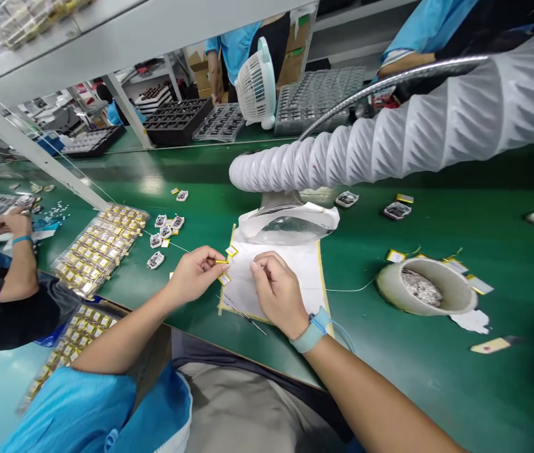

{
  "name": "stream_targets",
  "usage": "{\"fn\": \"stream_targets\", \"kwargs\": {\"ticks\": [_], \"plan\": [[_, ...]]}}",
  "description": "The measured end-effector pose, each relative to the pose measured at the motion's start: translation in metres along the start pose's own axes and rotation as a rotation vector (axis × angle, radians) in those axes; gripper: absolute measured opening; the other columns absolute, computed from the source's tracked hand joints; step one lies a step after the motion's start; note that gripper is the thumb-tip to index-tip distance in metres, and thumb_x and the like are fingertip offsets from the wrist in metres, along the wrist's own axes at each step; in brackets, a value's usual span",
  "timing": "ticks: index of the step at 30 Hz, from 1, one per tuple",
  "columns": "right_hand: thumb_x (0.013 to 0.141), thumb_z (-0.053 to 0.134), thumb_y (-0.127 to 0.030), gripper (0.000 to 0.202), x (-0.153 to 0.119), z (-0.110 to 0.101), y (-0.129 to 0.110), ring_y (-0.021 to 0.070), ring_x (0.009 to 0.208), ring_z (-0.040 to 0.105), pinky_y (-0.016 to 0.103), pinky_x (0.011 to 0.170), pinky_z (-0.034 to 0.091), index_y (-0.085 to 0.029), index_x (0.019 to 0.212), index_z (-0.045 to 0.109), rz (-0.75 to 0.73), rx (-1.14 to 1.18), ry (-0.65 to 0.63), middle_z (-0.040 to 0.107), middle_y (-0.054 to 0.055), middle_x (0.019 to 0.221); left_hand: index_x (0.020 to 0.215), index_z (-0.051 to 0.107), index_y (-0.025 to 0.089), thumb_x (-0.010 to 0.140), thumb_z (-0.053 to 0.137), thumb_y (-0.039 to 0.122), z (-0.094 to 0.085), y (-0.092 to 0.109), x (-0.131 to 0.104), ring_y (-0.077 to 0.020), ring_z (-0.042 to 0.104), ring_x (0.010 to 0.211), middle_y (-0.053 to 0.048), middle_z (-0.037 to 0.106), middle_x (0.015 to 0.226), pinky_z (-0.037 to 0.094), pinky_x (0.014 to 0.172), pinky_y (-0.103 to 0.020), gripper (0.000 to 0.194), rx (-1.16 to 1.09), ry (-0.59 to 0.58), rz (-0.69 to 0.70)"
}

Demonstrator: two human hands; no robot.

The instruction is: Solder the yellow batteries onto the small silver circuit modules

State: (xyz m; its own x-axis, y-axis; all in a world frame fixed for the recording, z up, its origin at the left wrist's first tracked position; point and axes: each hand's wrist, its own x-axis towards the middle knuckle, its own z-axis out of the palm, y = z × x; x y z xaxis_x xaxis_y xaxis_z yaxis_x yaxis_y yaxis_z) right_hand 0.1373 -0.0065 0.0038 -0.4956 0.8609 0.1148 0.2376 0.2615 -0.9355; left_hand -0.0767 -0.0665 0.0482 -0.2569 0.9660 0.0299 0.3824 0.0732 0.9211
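Note:
My left hand (195, 275) pinches a small flat battery with a yellow edge (222, 262) between thumb and fingertips, over the left side of a white paper sheet (302, 267). Similar batteries with white faces lie close by, one (231, 250) just above the fingertips and another (224, 279) below. My right hand (277, 290) is closed in a pinch over the middle of the sheet; whatever its fingertips hold is hidden or too fine to see. Thin tweezers (244, 314) lie slantwise on the sheet's lower left, between the hands.
A ribbed grey hose (365, 138) with a clear hood (290, 226) hangs over the sheet. To the right are a tilted cup (384, 292) of silvery bits and a blade (490, 345). Battery trays (101, 248) and small devices (165, 231) sit left, near a co-worker's arm (21, 251).

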Motion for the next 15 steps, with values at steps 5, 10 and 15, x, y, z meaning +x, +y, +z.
{"fn": "stream_targets", "kwargs": {"ticks": [5, 10, 15], "plan": [[0.112, 0.057, -0.038, 0.036, -0.006, 0.007, 0.003, 0.0231, 0.088, 0.068, 0.035, 0.087, 0.051, -0.025, 0.079, 0.061, -0.072, -0.164, -0.213, 0.073, 0.007, 0.088, 0.091, 0.078, 0.019, 0.074, 0.098, 0.053, -0.018, -0.013, 0.003, -0.0142, 0.070, 0.065, -0.002, 0.076, 0.073, 0.055, 0.060, -0.024, 0.042, -0.044, 0.151, -0.084], [0.114, 0.058, -0.033, 0.031, -0.016, 0.028, -0.003, 0.0243, 0.094, 0.075, 0.035, 0.089, 0.054, -0.024, 0.089, 0.073, -0.104, -0.173, -0.341, 0.081, 0.010, 0.099, 0.094, 0.072, 0.019, 0.072, 0.095, 0.060, -0.041, -0.032, 0.025, -0.0100, 0.052, 0.038, 0.008, 0.058, 0.053, 0.037, 0.038, -0.020, 0.052, -0.144, 0.534, -0.199], [0.115, 0.053, -0.045, 0.034, -0.018, 0.038, -0.014, 0.0259, 0.114, 0.076, 0.039, 0.101, 0.057, -0.025, 0.095, 0.073, -0.096, 0.002, -0.343, 0.082, 0.011, 0.120, 0.096, 0.072, 0.020, 0.070, 0.098, 0.061, -0.033, -0.021, 0.013, -0.0073, 0.051, 0.039, 0.008, 0.061, 0.060, 0.034, 0.037, -0.019, 0.055, -0.197, 0.576, -0.126]]}}
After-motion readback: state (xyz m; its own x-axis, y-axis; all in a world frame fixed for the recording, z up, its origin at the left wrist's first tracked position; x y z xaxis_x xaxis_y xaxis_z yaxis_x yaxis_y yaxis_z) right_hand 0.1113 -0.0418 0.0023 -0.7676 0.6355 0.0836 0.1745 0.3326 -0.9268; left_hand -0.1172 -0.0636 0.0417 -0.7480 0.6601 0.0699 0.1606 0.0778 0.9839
